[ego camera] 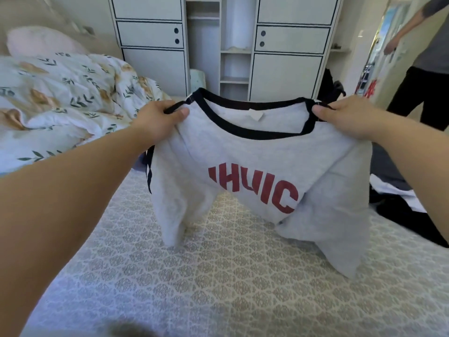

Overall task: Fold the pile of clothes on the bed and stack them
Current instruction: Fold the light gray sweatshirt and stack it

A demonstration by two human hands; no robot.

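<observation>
In the head view, a grey sweatshirt with a dark neckband and red lettering is held up across the middle of the frame, above the patterned bed cover. It is pinched at its shoulders: the left hand, left of centre, is closed on the one shoulder and a dark strap, and the right hand, right of centre, is closed on the other. The sleeves hang down, and the lower one at the right appears to touch the cover.

The garment is spread out but not yet folded. At the right edge of the frame, a heap of dark and white clothes lies unfolded on the bed. No finished stack can be seen anywhere in the frame, so the task is judged to be at an early stage, with nearly all of the folding and all of the stacking left. A floral duvet is bunched at the upper left.
</observation>
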